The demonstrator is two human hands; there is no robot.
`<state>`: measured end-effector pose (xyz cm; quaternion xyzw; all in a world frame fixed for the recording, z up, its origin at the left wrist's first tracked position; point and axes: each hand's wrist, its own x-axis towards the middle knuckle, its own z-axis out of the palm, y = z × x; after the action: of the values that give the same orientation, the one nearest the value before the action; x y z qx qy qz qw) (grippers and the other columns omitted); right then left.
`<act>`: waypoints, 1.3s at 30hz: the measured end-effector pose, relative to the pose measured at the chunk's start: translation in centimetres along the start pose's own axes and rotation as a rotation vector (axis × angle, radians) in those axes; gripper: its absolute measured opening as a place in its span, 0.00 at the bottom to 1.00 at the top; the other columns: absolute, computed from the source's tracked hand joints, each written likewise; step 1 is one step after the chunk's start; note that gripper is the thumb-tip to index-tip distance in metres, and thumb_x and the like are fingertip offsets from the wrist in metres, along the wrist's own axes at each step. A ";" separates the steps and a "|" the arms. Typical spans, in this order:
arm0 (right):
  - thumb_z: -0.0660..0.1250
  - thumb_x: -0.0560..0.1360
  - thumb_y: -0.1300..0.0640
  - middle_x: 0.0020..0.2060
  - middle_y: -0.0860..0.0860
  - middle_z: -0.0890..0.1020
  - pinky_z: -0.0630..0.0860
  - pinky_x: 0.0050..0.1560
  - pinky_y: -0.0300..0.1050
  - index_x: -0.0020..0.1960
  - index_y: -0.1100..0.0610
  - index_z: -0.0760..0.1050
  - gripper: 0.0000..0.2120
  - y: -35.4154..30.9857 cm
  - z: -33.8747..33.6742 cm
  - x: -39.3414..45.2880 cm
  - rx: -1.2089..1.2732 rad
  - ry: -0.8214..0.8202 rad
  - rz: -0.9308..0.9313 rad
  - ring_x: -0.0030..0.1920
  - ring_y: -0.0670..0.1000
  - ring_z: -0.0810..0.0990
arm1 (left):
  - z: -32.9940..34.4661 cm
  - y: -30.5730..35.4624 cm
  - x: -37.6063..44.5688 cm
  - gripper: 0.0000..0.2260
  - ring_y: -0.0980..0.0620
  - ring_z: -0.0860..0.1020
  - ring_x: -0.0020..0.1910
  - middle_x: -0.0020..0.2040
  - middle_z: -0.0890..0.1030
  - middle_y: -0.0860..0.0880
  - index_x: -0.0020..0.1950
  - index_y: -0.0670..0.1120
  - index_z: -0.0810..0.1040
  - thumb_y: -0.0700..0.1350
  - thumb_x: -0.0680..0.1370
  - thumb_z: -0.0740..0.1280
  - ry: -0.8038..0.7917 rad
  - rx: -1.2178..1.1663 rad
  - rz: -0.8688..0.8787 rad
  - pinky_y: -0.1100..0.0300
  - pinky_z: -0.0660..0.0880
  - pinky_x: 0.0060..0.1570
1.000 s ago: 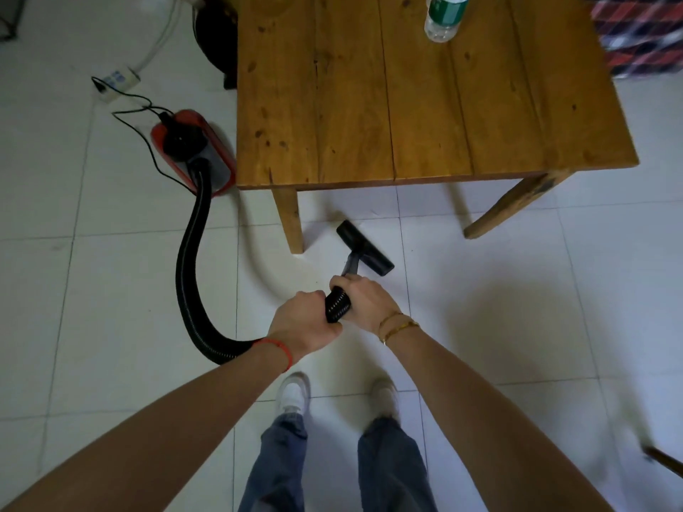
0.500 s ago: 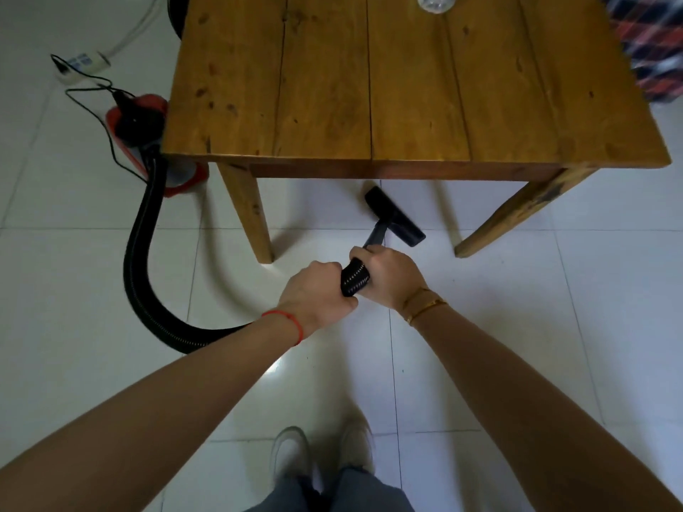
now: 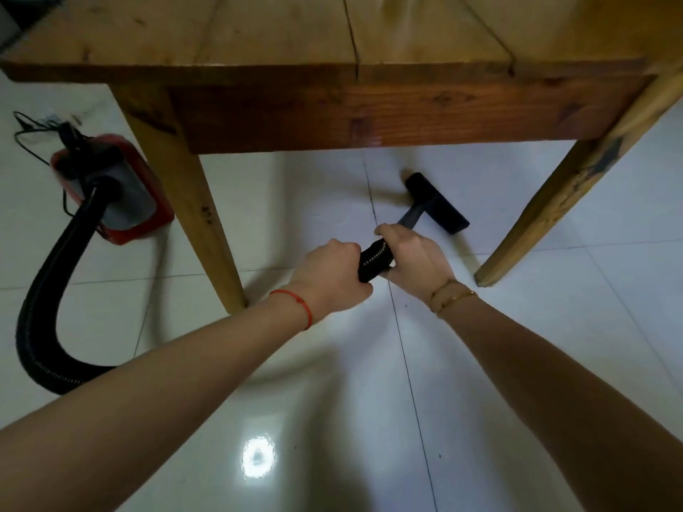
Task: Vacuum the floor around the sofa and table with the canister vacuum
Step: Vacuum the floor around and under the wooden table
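- The room is dim and evenly lit, with a cool cast on the white tiled floor (image 3: 517, 327).
- 1 bright glare spot (image 3: 258, 458) reflects off the glossy tiles near the bottom, its outline rippled.
- Soft shadows spread beneath the wooden table (image 3: 369, 116) and under both forearms.
- Motion blur smears the red canister vacuum (image 3: 122, 201), the cord (image 3: 26, 133) and the far tabletop.
- Wide-angle distortion bows the table legs outward and stretches the forearms at the lower edges.

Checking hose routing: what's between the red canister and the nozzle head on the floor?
In the head view, the table's front left leg stands between the red canister and the nozzle head; beyond the leg, only bare white tile.
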<state>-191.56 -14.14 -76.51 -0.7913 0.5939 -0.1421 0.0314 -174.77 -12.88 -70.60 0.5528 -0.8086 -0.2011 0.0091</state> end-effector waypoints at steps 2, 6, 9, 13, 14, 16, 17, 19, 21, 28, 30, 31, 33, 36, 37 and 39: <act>0.73 0.69 0.56 0.54 0.55 0.79 0.73 0.43 0.44 0.60 0.60 0.72 0.22 1.2 1.4 0.1 -0.015 0.029 0.033 0.50 0.57 0.79 | 1.5 -0.1 1.2 0.07 0.46 0.74 0.37 0.41 0.74 0.47 0.43 0.47 0.70 0.47 0.71 0.66 0.036 0.013 0.035 0.59 0.67 0.34; 0.71 0.71 0.56 0.53 0.55 0.79 0.74 0.44 0.46 0.57 0.59 0.73 0.17 2.2 3.3 -0.3 -0.040 0.045 0.091 0.49 0.59 0.79 | 3.7 -0.5 1.8 0.06 0.46 0.74 0.36 0.36 0.72 0.49 0.42 0.46 0.70 0.45 0.71 0.66 0.085 0.055 0.100 0.60 0.64 0.28; 0.70 0.72 0.56 0.51 0.55 0.79 0.76 0.45 0.48 0.56 0.59 0.72 0.15 1.3 3.9 -0.9 -0.046 0.035 0.085 0.48 0.59 0.79 | 4.5 -1.2 1.0 0.06 0.45 0.74 0.36 0.37 0.73 0.48 0.41 0.46 0.70 0.45 0.70 0.66 0.103 0.058 0.112 0.60 0.64 0.29; 0.69 0.72 0.52 0.46 0.55 0.80 0.74 0.39 0.47 0.53 0.59 0.72 0.14 -1.2 4.0 -1.4 -0.093 0.059 0.067 0.44 0.58 0.79 | 3.8 -2.8 -1.1 0.07 0.45 0.75 0.36 0.37 0.73 0.49 0.44 0.47 0.73 0.46 0.69 0.67 0.126 0.095 0.092 0.60 0.67 0.31; 0.69 0.72 0.51 0.45 0.55 0.80 0.72 0.37 0.46 0.52 0.59 0.72 0.14 -2.1 4.0 -1.6 -0.112 0.068 0.057 0.43 0.58 0.80 | 3.4 -3.4 -1.8 0.07 0.45 0.75 0.37 0.38 0.74 0.49 0.45 0.47 0.74 0.46 0.69 0.67 0.130 0.114 0.094 0.60 0.68 0.31; 0.68 0.73 0.49 0.44 0.56 0.80 0.68 0.35 0.44 0.52 0.59 0.72 0.15 -3.9 3.9 -1.7 -0.156 0.079 0.032 0.42 0.59 0.80 | 2.6 -4.6 -3.2 0.07 0.46 0.76 0.37 0.38 0.76 0.49 0.46 0.48 0.74 0.47 0.70 0.67 0.138 0.156 0.107 0.60 0.70 0.31; 0.67 0.74 0.48 0.44 0.56 0.81 0.67 0.36 0.44 0.53 0.59 0.71 0.16 -4.9 3.9 -1.7 -0.179 0.075 0.024 0.42 0.59 0.80 | 2.1 -5.3 -3.8 0.07 0.47 0.77 0.36 0.38 0.77 0.49 0.46 0.48 0.74 0.47 0.70 0.67 0.140 0.174 0.112 0.59 0.72 0.32; 0.65 0.75 0.47 0.46 0.56 0.81 0.69 0.37 0.46 0.55 0.59 0.70 0.17 -6.7 3.7 -1.5 -0.221 0.056 0.017 0.44 0.59 0.81 | 1.1 -6.7 -4.9 0.06 0.49 0.77 0.35 0.36 0.77 0.51 0.46 0.50 0.74 0.48 0.70 0.67 0.140 0.198 0.112 0.59 0.75 0.32; 0.64 0.76 0.46 0.48 0.56 0.81 0.69 0.38 0.46 0.57 0.59 0.69 0.18 -8.3 3.5 -1.3 -0.261 0.037 0.023 0.46 0.59 0.81 | 0.2 -7.9 -5.7 0.06 0.51 0.77 0.33 0.35 0.76 0.52 0.46 0.52 0.74 0.48 0.70 0.67 0.152 0.228 0.109 0.60 0.73 0.29; 0.62 0.78 0.48 0.48 0.57 0.80 0.69 0.38 0.46 0.58 0.59 0.69 0.17 -10.1 3.5 -0.7 -0.249 0.024 0.083 0.46 0.59 0.81 | -0.3 -9.4 -6.1 0.08 0.52 0.77 0.33 0.35 0.76 0.52 0.48 0.52 0.74 0.48 0.71 0.67 0.171 0.231 0.111 0.60 0.76 0.30; 0.63 0.77 0.49 0.48 0.58 0.80 0.71 0.39 0.46 0.58 0.60 0.69 0.17 -9.2 3.7 -0.8 -0.218 0.029 0.107 0.46 0.60 0.81 | 0.1 -8.8 -5.5 0.08 0.50 0.78 0.35 0.36 0.76 0.51 0.48 0.51 0.74 0.47 0.71 0.67 0.157 0.214 0.123 0.58 0.77 0.32; 0.64 0.77 0.49 0.48 0.58 0.80 0.71 0.40 0.46 0.58 0.61 0.70 0.17 -8.6 3.8 -0.9 -0.196 0.034 0.119 0.47 0.60 0.80 | 0.5 -8.3 -5.0 0.08 0.49 0.78 0.35 0.37 0.76 0.51 0.48 0.51 0.74 0.47 0.71 0.66 0.151 0.204 0.131 0.58 0.77 0.32; 0.65 0.76 0.51 0.49 0.59 0.80 0.72 0.40 0.47 0.58 0.61 0.70 0.16 -7.2 4.1 -1.2 -0.153 0.041 0.144 0.48 0.61 0.80 | 1.5 -7.3 -3.9 0.08 0.48 0.78 0.36 0.38 0.77 0.50 0.49 0.50 0.74 0.46 0.70 0.66 0.148 0.180 0.147 0.59 0.75 0.33; 0.66 0.75 0.52 0.48 0.58 0.79 0.72 0.39 0.46 0.56 0.61 0.70 0.15 -4.4 4.5 -1.7 -0.145 0.048 0.185 0.47 0.61 0.80 | 3.2 -5.5 -1.9 0.09 0.47 0.74 0.35 0.37 0.74 0.50 0.50 0.48 0.73 0.45 0.71 0.65 0.145 0.183 0.169 0.58 0.70 0.33; 0.67 0.75 0.53 0.48 0.58 0.79 0.72 0.38 0.46 0.55 0.62 0.70 0.15 -3.3 4.7 -1.8 -0.145 0.049 0.201 0.46 0.61 0.80 | 3.7 -4.8 -1.1 0.09 0.47 0.73 0.35 0.37 0.73 0.50 0.51 0.48 0.73 0.45 0.71 0.65 0.144 0.187 0.178 0.58 0.68 0.33; 0.67 0.74 0.54 0.49 0.58 0.79 0.72 0.38 0.47 0.57 0.61 0.70 0.15 -1.2 4.9 -1.8 -0.156 0.033 0.235 0.46 0.61 0.80 | 4.9 -3.5 0.6 0.09 0.47 0.72 0.36 0.38 0.72 0.50 0.51 0.48 0.73 0.44 0.72 0.64 0.146 0.193 0.194 0.58 0.66 0.34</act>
<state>-189.60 -12.69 -81.31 -0.7138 0.6922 -0.1039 -0.0239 -173.04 -12.93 -76.42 0.4834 -0.8710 -0.0801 0.0341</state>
